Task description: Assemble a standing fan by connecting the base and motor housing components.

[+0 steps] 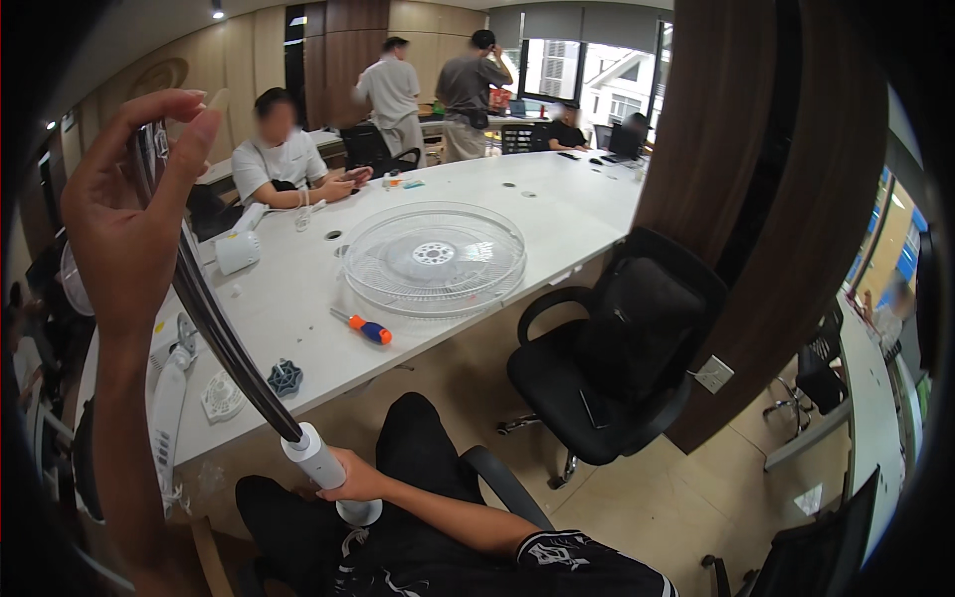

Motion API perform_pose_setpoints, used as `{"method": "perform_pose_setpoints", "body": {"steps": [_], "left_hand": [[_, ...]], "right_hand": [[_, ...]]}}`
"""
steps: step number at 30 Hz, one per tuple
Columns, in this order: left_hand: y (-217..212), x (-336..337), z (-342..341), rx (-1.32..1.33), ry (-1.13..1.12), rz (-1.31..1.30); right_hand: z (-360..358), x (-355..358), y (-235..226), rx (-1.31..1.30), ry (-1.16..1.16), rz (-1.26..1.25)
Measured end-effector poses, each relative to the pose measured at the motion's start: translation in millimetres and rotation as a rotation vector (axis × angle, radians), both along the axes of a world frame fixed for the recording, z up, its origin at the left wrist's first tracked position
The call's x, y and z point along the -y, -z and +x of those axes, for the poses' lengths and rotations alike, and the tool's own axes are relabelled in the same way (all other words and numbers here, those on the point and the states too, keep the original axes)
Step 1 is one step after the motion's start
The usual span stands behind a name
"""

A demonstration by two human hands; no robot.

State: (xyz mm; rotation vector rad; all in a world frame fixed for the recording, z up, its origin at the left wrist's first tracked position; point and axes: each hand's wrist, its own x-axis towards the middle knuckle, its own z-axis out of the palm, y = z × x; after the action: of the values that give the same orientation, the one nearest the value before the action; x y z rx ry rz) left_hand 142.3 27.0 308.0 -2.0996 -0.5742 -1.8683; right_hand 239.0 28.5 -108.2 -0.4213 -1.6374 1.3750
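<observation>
A shiny dark metal fan pole [227,333] slants across the left side, its lower end in a white collar [314,455] above a small white foot near my lap. My left hand [134,214] is raised high, with fingers and thumb curled round the pole's top end. Low down, my right hand [356,476] is wrapped round the white collar. On the white table [557,204] beside the pole lie a dark grey star-shaped knob [285,378], a round white slotted part [222,396] and a blue-and-orange screwdriver [366,326]. Beyond them rests a round fan grille [435,257].
A white fan motor housing [237,252] and a long white part [171,398] lie along the table's left side. A black office chair [607,363], with a phone on its seat, stands at right by a brown pillar [736,199]. Across the table a person sits holding a phone.
</observation>
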Motion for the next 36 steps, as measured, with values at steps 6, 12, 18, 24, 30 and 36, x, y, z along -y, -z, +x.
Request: {"method": "perform_pose_setpoints", "body": {"steps": [6,12,18,24,30,36], "left_hand": [[-1,3,34,0.035,0.198,-0.063],[-3,4,45,0.178,0.851,-0.483],[-8,-20,27,-0.185,1.524,-0.833],[-7,-12,15,0.056,1.200,-0.931],[3,15,23,0.391,0.595,-0.746],[7,33,-14,0.377,0.524,-0.719]], "right_hand": [[22,8,1,0.035,0.163,0.061],[38,14,4,0.066,0.175,-0.034],[37,15,2,0.070,0.179,0.001],[25,6,8,0.053,0.103,-0.027],[4,1,4,0.007,0.028,0.001],[-23,0,-1,-0.050,-0.170,0.085]]}}
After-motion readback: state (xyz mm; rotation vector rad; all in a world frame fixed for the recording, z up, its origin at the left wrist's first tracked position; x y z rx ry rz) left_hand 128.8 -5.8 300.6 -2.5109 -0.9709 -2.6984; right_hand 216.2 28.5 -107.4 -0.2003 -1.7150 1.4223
